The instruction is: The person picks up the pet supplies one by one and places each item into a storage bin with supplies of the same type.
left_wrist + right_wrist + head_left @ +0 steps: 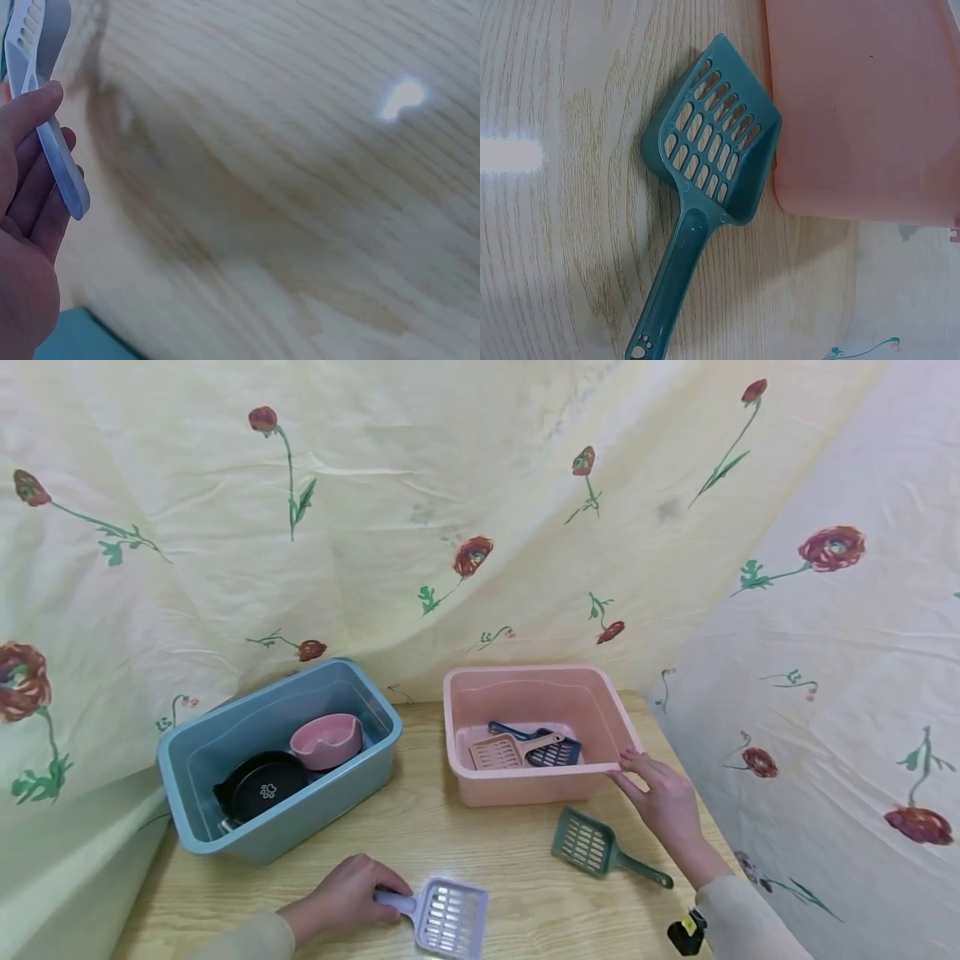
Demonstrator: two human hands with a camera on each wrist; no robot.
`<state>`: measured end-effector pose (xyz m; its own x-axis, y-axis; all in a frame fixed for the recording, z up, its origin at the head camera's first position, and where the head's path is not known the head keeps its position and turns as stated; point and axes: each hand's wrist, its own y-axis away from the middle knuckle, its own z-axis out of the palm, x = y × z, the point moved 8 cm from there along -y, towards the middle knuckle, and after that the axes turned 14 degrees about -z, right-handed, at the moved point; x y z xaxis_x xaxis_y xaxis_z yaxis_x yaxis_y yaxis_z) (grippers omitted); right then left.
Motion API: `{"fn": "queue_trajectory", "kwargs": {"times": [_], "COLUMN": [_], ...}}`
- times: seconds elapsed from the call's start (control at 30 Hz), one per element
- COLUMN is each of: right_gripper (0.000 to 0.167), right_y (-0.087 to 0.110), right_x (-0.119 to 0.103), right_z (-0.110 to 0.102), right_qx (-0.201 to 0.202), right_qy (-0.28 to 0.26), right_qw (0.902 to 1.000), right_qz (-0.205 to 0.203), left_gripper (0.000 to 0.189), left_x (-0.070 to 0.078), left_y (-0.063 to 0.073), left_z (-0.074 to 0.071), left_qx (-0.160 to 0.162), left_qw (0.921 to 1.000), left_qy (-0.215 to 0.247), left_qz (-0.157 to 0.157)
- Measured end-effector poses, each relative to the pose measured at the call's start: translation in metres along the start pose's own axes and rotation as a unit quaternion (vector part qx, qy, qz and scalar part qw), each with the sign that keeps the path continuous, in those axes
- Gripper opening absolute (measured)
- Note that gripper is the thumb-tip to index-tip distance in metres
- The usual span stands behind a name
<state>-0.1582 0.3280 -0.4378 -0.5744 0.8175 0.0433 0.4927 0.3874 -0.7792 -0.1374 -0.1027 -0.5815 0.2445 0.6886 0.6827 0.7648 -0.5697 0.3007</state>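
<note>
My left hand [358,897] holds a lavender slotted litter scoop [452,917] by its handle, low at the front of the table. The left wrist view shows the thumb of this hand [30,180] along one side of the pale handle [64,169] and curled fingers behind. At the front right corner of a pink plastic bin [525,787], my right hand [663,797] pinches the rim between thumb and fingers. Inside that bin lie a beige scoop [497,752] and a dark blue scoop [567,752]. A green litter scoop [705,142] lies on the table beside the bin.
On the left stands a blue bin [322,810] with a pink bowl [327,742] and a black paw-marked item [267,789] inside. Flowered cloth [360,568] hangs behind and to the right of the wooden table [517,860]. A small black-and-yellow object [686,932] sits by the right sleeve.
</note>
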Motion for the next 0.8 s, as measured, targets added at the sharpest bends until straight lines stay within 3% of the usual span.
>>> {"fn": "queue_trajectory", "kwargs": {"times": [0.17,0.43,0.6,0.67,0.8], "right_gripper": [0.075,0.075,0.072,0.073,0.075], "right_y": [0.000,-0.001,-0.002,-0.001,0.000], "right_x": [-0.001,-0.001,-0.002,-0.001,-0.001], "right_z": [-0.001,-0.002,-0.002,-0.001,-0.001], "right_qx": [-0.005,0.000,-0.001,-0.001,-0.002], "right_qy": [0.016,0.019,0.019,0.018,0.015], "right_qw": [0.9999,0.9998,0.9996,0.9997,0.9998], "right_qz": [0.000,-0.010,-0.019,-0.016,-0.015], "left_gripper": [0.024,0.023,0.023,0.025,0.029], "left_x": [0.021,0.060,0.086,0.094,0.103], "left_y": [-0.004,-0.009,-0.008,-0.009,-0.015], "left_z": [-0.021,-0.063,-0.089,-0.098,-0.113], "left_qx": [0.007,0.054,0.088,0.097,0.111], "left_qw": [0.9997,0.9974,0.9900,0.9856,0.9757], "left_qy": [0.012,0.016,0.075,0.115,0.185], "left_qz": [0.020,0.045,0.080,0.077,0.040]}}
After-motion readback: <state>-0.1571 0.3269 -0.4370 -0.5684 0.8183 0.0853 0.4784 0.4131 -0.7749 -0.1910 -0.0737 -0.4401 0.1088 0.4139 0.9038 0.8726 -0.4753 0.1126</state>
